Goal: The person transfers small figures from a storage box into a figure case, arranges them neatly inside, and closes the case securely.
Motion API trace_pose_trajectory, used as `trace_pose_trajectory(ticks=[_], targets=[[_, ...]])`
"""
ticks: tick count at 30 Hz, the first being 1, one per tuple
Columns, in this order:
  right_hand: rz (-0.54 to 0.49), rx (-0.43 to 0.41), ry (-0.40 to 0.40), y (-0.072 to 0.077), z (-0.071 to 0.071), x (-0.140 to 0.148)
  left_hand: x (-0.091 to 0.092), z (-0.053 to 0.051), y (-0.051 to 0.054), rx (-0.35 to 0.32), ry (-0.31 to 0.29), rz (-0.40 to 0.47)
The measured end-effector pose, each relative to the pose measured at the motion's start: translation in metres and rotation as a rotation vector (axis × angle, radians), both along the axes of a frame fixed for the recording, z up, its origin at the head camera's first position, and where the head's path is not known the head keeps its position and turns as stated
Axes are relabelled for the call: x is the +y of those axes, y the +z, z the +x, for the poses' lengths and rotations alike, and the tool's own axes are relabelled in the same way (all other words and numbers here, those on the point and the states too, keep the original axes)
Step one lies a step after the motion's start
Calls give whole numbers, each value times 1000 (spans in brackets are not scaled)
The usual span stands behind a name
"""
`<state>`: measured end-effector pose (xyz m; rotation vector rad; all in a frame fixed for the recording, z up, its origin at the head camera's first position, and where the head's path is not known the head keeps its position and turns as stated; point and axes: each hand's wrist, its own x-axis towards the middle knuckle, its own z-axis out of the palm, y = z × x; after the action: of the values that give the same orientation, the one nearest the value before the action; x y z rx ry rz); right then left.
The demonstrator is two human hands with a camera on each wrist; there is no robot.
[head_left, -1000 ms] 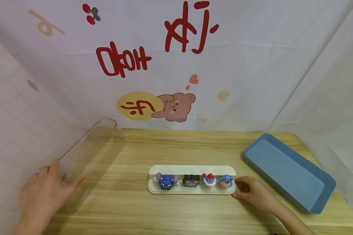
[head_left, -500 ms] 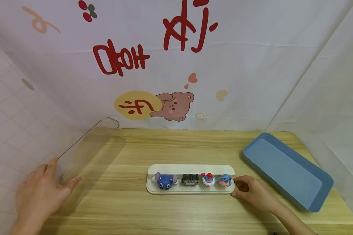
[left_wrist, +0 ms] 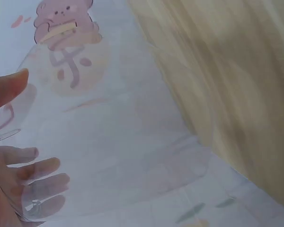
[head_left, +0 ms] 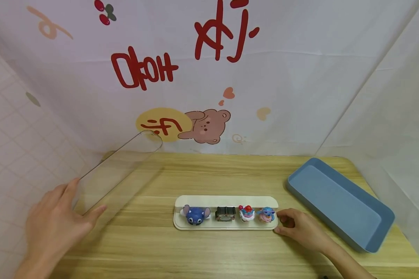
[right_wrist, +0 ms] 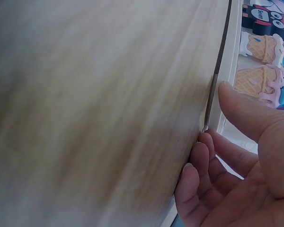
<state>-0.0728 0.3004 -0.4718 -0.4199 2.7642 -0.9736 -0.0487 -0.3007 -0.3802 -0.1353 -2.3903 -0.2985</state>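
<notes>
My left hand [head_left: 57, 223] grips one end of a long clear plastic cover [head_left: 123, 166] with rounded corners. In the left wrist view, the fingers [left_wrist: 42, 184] show through the cover, and the thumb stays outside it. A long cream display base [head_left: 227, 200] lies on the table. My right hand [head_left: 305, 228] pinches its right end between thumb and fingers. Standing in a row on the base are a blue big-eared figure [head_left: 196, 216], a black block-shaped figure [head_left: 225, 214] and two ice-cream-cone figures, one red-topped [head_left: 247, 214] and one blue-topped [head_left: 266, 214].
A blue rectangular tray [head_left: 338, 205] sits slanted at the right, close to the right forearm. White printed cloth [head_left: 293, 97] rises behind the wooden table [head_left: 181, 252] and along both sides. A small dark object [head_left: 324, 277] peeks in at the bottom edge.
Over the last half second my left hand has raised the clear cover and moved it rightward. The right hand and the base with its figures have stayed in place.
</notes>
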Motion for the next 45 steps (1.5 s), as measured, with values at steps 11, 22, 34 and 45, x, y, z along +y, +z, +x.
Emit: trace_pose_trajectory(ticks=[11, 22, 34, 45], targets=[[-6, -1, -1, -2, 0, 1, 30, -18, 23, 67, -124, -13], [-1, 20, 2, -4, 0, 1, 48, -32, 41, 120, -279, -75], [9, 26, 1, -3, 0, 0, 65, -45, 58, 39, -394, -15], [12, 25, -2, -3, -2, 1, 89, -43, 75, -135, -500, -44]])
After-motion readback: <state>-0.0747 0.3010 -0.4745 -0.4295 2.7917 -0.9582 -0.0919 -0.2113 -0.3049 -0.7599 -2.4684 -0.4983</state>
